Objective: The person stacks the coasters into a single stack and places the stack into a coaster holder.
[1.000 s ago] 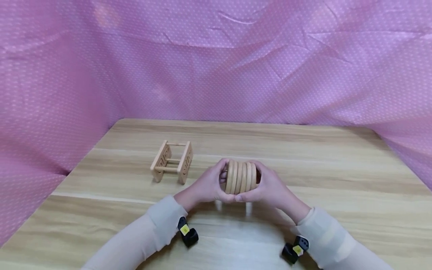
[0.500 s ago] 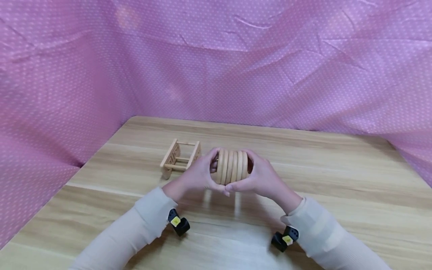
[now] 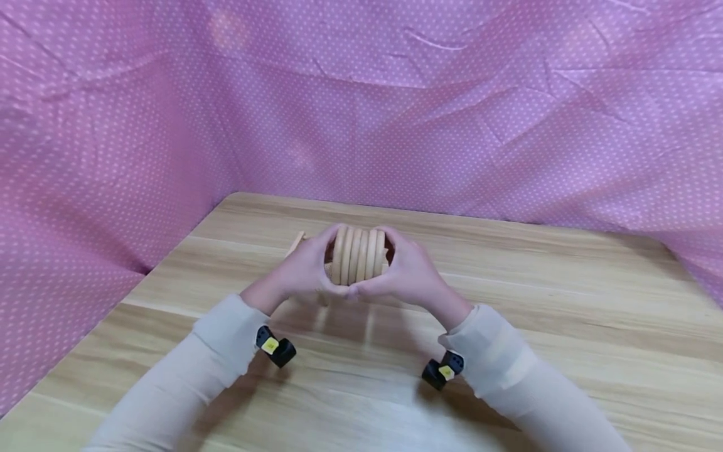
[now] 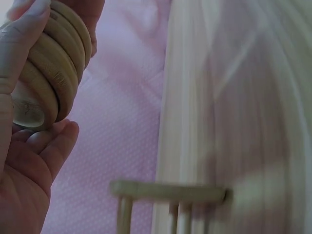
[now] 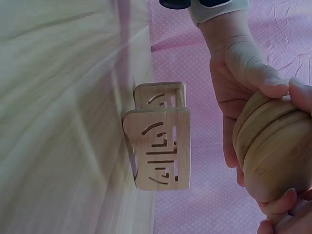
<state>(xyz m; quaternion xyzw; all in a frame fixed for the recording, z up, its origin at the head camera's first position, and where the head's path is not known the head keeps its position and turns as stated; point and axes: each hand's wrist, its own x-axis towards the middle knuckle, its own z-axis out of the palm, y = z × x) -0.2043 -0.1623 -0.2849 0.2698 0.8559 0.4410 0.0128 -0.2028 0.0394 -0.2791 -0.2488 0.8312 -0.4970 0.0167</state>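
Between both hands is a stack of round wooden coasters (image 3: 358, 257), held on edge above the table with their rims side by side. My left hand (image 3: 305, 267) curls round the left end of the stack, and my right hand (image 3: 411, 273) grips the right end. The two thumbs meet below the rims. A wooden coaster rack (image 5: 158, 146) with cut-out side panels stands on the table beneath. From the head it is mostly hidden behind the left hand, while the left wrist view catches its top edge and bars.
The wood-grain table (image 3: 536, 301) reaches back to a pink dotted cloth (image 3: 361, 125) that hangs behind and at the sides. Each sleeve cuff carries a small black wrist camera, left one (image 3: 275, 346) and right one (image 3: 443, 370).
Both hands have carried the coasters leftward and forward, over towards the rack, which they now largely cover in the head view. The head view has turned slightly. The grip looks the same.
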